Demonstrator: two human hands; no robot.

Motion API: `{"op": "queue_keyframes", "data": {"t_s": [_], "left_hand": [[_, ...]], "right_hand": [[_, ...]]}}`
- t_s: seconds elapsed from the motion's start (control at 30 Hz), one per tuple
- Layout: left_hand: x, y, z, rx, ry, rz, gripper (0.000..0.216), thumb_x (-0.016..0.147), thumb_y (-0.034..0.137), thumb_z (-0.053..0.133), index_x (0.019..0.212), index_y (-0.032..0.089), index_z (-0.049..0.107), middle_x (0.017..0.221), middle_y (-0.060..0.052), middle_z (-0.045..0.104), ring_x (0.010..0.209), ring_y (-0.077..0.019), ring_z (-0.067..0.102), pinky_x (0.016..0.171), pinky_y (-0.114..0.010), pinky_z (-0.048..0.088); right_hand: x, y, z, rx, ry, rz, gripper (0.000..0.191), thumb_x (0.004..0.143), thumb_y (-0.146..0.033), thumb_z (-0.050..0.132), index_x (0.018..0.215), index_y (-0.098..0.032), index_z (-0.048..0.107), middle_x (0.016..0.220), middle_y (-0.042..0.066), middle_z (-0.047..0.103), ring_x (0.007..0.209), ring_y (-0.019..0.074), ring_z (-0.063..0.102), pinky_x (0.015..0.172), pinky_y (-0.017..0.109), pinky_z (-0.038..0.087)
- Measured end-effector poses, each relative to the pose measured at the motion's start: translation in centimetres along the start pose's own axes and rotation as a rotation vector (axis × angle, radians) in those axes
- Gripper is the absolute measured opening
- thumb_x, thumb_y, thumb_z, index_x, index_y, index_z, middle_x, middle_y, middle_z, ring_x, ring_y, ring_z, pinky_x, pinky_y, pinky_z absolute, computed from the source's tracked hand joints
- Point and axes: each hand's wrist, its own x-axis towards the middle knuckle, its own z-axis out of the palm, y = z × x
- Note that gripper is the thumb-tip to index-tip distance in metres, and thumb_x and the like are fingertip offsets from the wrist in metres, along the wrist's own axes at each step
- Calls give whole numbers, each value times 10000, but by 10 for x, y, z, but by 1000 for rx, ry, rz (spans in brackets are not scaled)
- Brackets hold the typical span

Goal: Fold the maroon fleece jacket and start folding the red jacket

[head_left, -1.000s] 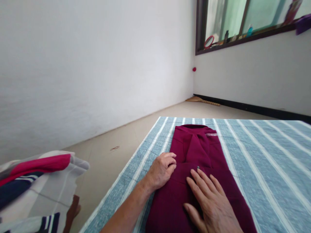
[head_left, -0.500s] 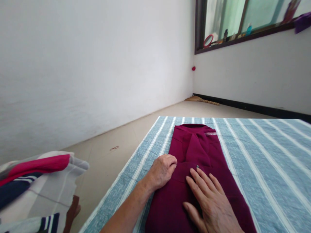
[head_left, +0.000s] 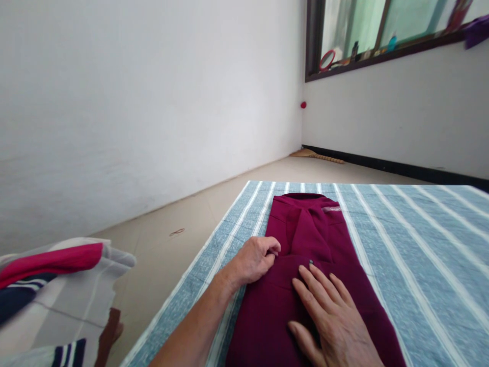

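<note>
A maroon top point(head_left: 309, 229) lies folded into a long, narrow shape on the striped sheet, its collar end pointing away from me. At its left edge, my left hand point(head_left: 255, 260) is closed, fingers curled in a pinch on the fabric. My right hand point(head_left: 332, 316) rests flat on the near part of the top, fingers stretched and spread. A small dark spot shows on the cloth just beyond its fingertips. Creases run across the middle of the top, and a pale strip marks its far right corner.
A blue and white striped sheet point(head_left: 416, 255) covers the surface under the top. Clothes point(head_left: 69, 285) are piled at the lower left, beside a brown wooden part point(head_left: 109, 334). A thin loop point(head_left: 177, 232) and a broom-like object point(head_left: 319, 155) lie on the floor. A window point(head_left: 367, 30) is upper right.
My left hand has shifted slightly forward along the top's left edge and its fingers have lifted a little. My right hand stays flat in place. The view has moved slightly.
</note>
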Motion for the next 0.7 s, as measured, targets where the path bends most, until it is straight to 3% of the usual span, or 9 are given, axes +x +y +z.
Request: {"op": "queue_keyframes", "data": {"t_s": [0.33, 0.7], "left_hand": [[-2, 4, -6, -168, 28, -105, 149, 706, 129, 529, 812, 164, 627, 774, 7, 660, 728, -132, 606, 710, -224, 448], [-1, 1, -1, -315, 42, -158, 303, 645, 79, 499, 925, 137, 598, 744, 10, 637, 654, -113, 565, 647, -221, 432]], "right_hand": [[2, -1, -2, -3, 5, -1, 487, 822, -456, 540, 1235, -197, 554, 1290, 66, 587, 1158, 271, 549, 931, 459, 378], [1, -1, -1, 1, -7, 6, 489, 829, -460, 537, 1246, -205, 550, 1307, 61, 573, 1167, 271, 543, 937, 457, 378]]}}
